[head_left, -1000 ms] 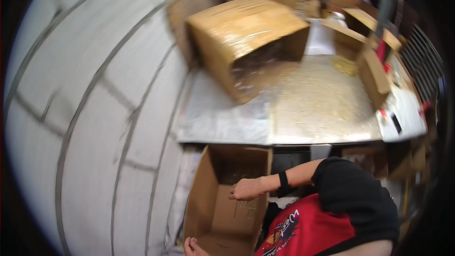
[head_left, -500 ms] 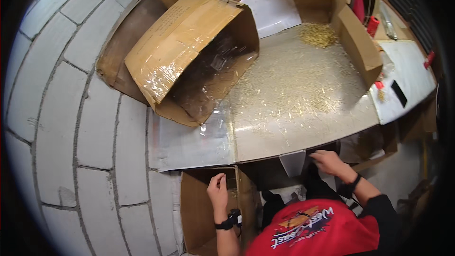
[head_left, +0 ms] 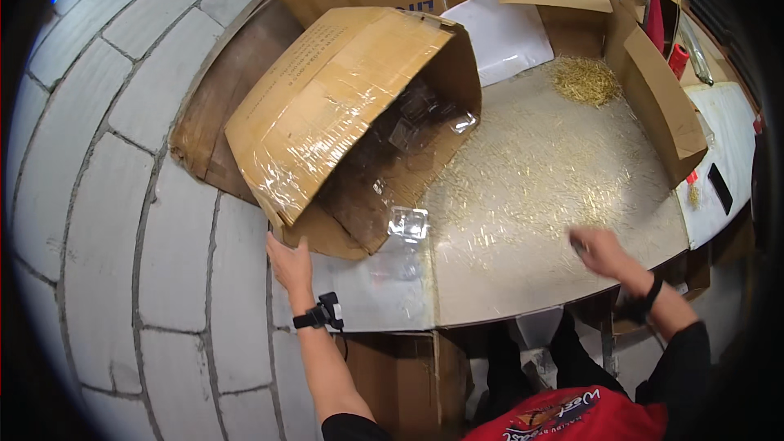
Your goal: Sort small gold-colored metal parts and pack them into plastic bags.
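My left hand [head_left: 290, 264] is at the near lower corner of a tilted cardboard box [head_left: 327, 106], its thumb and fingers apart. I cannot tell whether it presses on the cardboard. The box lies on its side, and clear plastic containers [head_left: 406, 135] show inside its open mouth. One small clear container [head_left: 408, 223] sits just outside that mouth. Over the front part of the table my right hand [head_left: 603, 253] is curled and slightly blurred, with something small and dark at its fingertips. Thin gold-coloured pieces [head_left: 523, 188] lie scattered across the tabletop beyond it.
A denser heap of gold pieces [head_left: 586, 82] lies at the far right, beside an upright cardboard wall [head_left: 660, 90]. A black phone-like slab [head_left: 720, 188] rests on a white surface further right. Below the table edge stands an open cardboard box [head_left: 392, 384]. A block wall runs along the left.
My left hand has moved from below the table edge up and left to the tilted box. My right hand has risen over the tabletop. The view has shifted too.
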Demonstrator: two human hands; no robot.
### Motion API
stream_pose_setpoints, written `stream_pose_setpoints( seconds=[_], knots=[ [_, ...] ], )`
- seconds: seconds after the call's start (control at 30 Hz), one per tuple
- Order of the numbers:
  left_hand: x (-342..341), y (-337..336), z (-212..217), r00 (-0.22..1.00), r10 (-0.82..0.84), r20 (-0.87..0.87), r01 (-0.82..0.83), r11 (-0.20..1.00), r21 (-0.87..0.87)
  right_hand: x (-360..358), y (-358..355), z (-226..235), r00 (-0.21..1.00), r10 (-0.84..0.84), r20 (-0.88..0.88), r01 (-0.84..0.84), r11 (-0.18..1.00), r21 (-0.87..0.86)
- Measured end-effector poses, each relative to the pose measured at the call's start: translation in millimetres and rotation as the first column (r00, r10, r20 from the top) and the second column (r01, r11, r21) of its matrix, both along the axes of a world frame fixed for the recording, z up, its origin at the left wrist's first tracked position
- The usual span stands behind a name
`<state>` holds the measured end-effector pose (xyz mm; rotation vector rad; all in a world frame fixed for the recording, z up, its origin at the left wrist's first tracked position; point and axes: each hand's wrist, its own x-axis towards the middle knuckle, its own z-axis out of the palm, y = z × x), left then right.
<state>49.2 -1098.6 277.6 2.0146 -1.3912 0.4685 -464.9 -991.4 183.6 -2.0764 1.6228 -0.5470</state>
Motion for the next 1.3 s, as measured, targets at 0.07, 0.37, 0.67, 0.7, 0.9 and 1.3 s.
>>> stream_pose_setpoints(
  seconds=[0.07,0.37,0.67,0.7,0.9,1.3],
  knots=[
    [24,-17,3,0.967,0.061,-0.247,0.013,0.958,0.288,21,-78,11,0.994,-0.078,0.077,0.093,0.973,-0.211],
    [1,95,-147,0.851,-0.364,-0.378,0.38,0.924,-0.034,25,-352,-8,0.7,-0.383,0.602,0.666,0.655,-0.357],
    [13,104,-159,0.832,-0.33,-0.446,0.258,0.942,-0.216,80,-282,-105,0.458,0.019,0.889,0.454,0.855,-0.252],
    [27,93,-148,0.927,-0.302,-0.223,0.268,0.948,-0.169,98,-284,-101,0.63,0.052,0.775,0.396,0.836,-0.378],
    [51,7,-66,0.739,-0.116,-0.664,0.128,0.991,-0.03,208,-224,-76,0.93,-0.048,0.364,-0.004,0.99,0.141],
    [9,116,-203,0.783,0.199,-0.589,0.074,0.911,0.406,265,-199,-112,0.959,-0.081,0.27,0.066,0.996,0.063]
  ],
)
